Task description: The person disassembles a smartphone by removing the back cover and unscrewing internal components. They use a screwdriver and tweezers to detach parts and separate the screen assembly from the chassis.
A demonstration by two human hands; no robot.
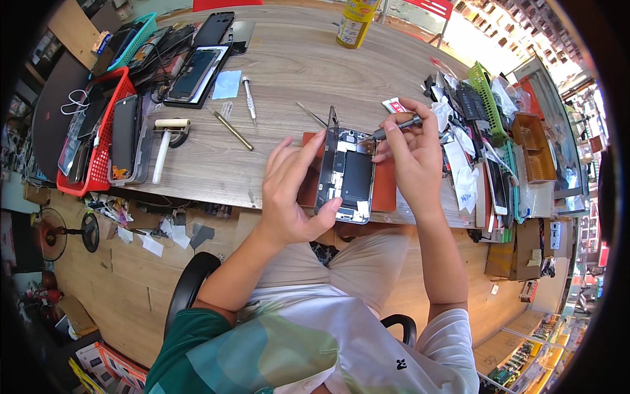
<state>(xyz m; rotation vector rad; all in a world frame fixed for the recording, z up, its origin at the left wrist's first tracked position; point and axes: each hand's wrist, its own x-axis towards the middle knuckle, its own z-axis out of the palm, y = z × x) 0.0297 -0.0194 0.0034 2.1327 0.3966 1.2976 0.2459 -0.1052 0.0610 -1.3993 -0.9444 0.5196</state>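
An opened smartphone (358, 176) rests on a reddish-brown mat (387, 192) near the table's front edge, its dark battery and inner boards exposed. Its screen panel (327, 161) is tilted up along the left side. My left hand (289, 190) grips the phone, fingers behind the raised screen and thumb at the lower edge. In my right hand (415, 154) is a grey screwdriver (401, 127), its tip pointing left at the upper part of the phone's inside. Whether the tip touches a screw is too small to tell.
Screwdrivers (249, 102), a brass-coloured rod (233, 131) and a white-handled roller (169, 141) lie to the left. Beyond them stand a red basket (115, 128) and stacked phones (197, 72). A yellow can (357, 23) stands far back; a green basket (487, 98) and papers crowd the right.
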